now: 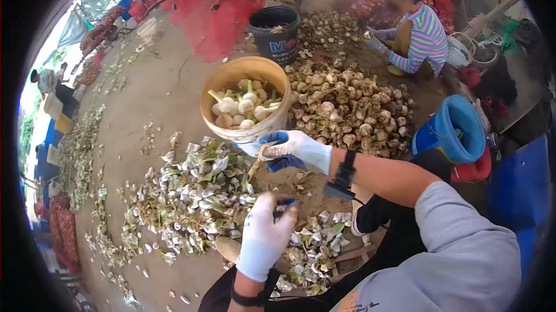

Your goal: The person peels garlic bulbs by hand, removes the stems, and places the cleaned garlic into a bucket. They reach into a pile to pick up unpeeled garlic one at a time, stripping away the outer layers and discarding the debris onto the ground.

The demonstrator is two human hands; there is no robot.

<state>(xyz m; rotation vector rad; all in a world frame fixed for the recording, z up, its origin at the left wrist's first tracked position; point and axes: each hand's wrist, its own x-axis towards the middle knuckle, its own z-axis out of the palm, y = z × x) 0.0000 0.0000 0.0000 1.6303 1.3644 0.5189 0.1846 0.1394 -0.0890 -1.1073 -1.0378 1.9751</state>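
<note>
My right hand [294, 151], in a white glove with a blue palm, is closed on a brown garlic stalk [255, 166] just in front of the yellowish bucket. Its fingers hide whatever lies deeper in the grip. Lower down, my left hand [269, 225], gloved the same way, is curled with thumb and fingers together; what it holds, if anything, is hidden. Peeled white garlic bulbs [246, 105] with short green stems lie in the bucket [209, 100]. Behind my right hand is a heap of unpeeled garlic [359, 109].
Discarded garlic skins [197, 190] are piled left of my hands, with more skins [315, 242] near my feet. A black bucket [274, 37] stands behind the yellowish one. A co-worker [420, 34] crouches at the far right of the heap. A blue bucket [457, 129] is at my right.
</note>
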